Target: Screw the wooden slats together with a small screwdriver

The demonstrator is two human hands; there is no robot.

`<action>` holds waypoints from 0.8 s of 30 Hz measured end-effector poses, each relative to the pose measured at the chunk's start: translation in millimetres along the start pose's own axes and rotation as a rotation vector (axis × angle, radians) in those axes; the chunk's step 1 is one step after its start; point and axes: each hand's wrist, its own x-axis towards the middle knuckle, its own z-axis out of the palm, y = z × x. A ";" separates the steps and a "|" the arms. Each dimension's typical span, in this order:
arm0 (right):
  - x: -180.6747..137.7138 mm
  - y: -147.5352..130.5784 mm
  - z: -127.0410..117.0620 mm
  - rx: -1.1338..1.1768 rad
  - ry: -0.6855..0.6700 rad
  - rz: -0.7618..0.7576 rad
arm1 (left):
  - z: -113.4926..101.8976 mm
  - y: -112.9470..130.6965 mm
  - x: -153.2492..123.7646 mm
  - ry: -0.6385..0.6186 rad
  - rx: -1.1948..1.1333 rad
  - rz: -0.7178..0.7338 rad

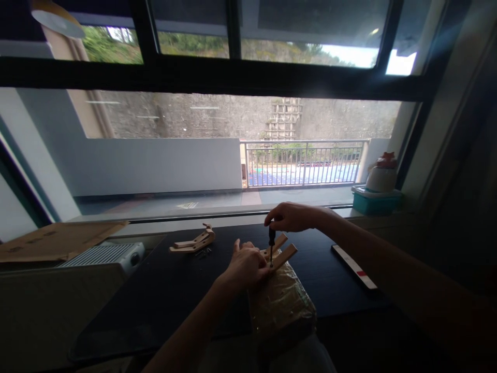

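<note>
My right hand [292, 215] is closed around the top of the handle of a screwdriver [272, 240]. The screwdriver stands upright, its tip down at a light wooden piece with two prongs [284, 258]. My left hand [247, 263] grips the near left part of that wooden piece, fingers wrapped on it close to the screwdriver tip. Beneath the piece lies a block wrapped in shiny clear film or tape [285, 295]. Whether a screw sits under the tip is too small to tell.
On the dark table [163, 300], more curved wooden parts [194, 242] lie left with several screws [203, 253] beside them. A flat pale strip with a red mark [354, 266] rests at right. A teal box [376, 200] stands on the sill; cardboard [58, 241] covers part of a white radiator [104, 259].
</note>
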 end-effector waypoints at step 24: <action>6.4 5.8 11.7 -0.006 0.041 0.050 | -3.6 6.3 1.4 -0.006 0.025 0.004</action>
